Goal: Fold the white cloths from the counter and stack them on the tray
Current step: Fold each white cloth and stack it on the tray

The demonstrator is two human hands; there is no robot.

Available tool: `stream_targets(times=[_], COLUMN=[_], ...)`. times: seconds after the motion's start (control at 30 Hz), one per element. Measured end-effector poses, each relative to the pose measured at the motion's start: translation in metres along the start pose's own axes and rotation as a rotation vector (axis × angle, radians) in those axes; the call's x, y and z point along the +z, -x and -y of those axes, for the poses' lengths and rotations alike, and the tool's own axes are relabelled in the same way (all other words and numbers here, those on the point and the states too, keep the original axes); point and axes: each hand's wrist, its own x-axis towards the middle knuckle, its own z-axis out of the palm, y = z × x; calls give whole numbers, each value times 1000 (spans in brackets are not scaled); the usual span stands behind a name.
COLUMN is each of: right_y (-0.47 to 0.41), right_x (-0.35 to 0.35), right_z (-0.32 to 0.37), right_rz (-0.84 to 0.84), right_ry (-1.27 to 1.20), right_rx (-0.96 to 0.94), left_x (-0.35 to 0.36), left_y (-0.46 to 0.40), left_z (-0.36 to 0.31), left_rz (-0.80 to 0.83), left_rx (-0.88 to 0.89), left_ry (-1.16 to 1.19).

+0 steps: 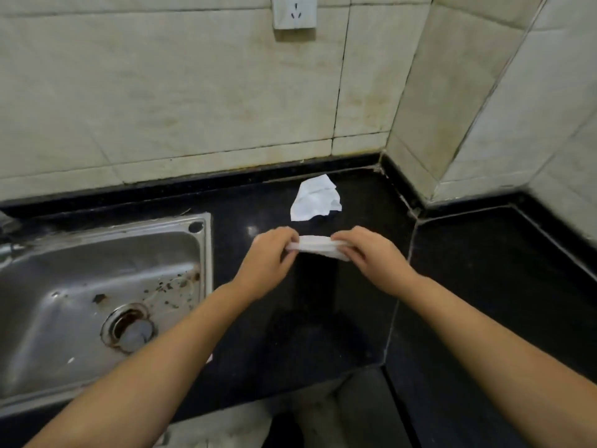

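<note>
I hold a folded cloth (318,245) between my two hands, above the black counter (323,318). My left hand (269,261) pinches its left end, fingers curled over the top edge. My right hand (371,257) grips the right end the same way, fingers bent over the cloth, the thumb hidden from me. The cloth shows as a narrow white band stretched level between the two hands, with a bit of its lower edge hanging below near my right fingers. I cannot tell whether it touches the counter or hangs just above it.

A second cloth (315,198) lies farther back on the counter, crumpled and unfolded, near the far wall and a little right of the sink. It is apart from the one I hold, just beyond it.

The steel sink (206,253) sits to the left, set into the counter, with its drain (130,328) near the middle and dark specks and stains on its floor. My left forearm crosses over the sink's near right corner.

The counter bends around a corner on the right, where the tiled wall (161,92) steps forward. A white socket (294,11) is mounted high on the far wall, above the crumpled cloth. The tray does not show in my view.
</note>
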Motion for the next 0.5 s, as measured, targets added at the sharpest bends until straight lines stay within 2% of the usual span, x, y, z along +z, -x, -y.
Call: stream_targets(times=[0.13, 0.27, 0.33, 0.5], right_y=[67, 103, 100, 47], right_x=[48, 73, 74, 75], right_z=[4, 7, 5, -14], right_rz=[186, 291, 281, 99], right_ry=[-114, -250, -297, -290], right_rx=[92, 231, 308, 513], left_x=[34, 52, 54, 60], left_y=[75, 113, 109, 48], left_z=[14, 10, 10, 21], left_rz=[235, 380, 385, 265], left_rx=[-43, -182, -278, -425], left_ry=[-24, 113, 190, 222])
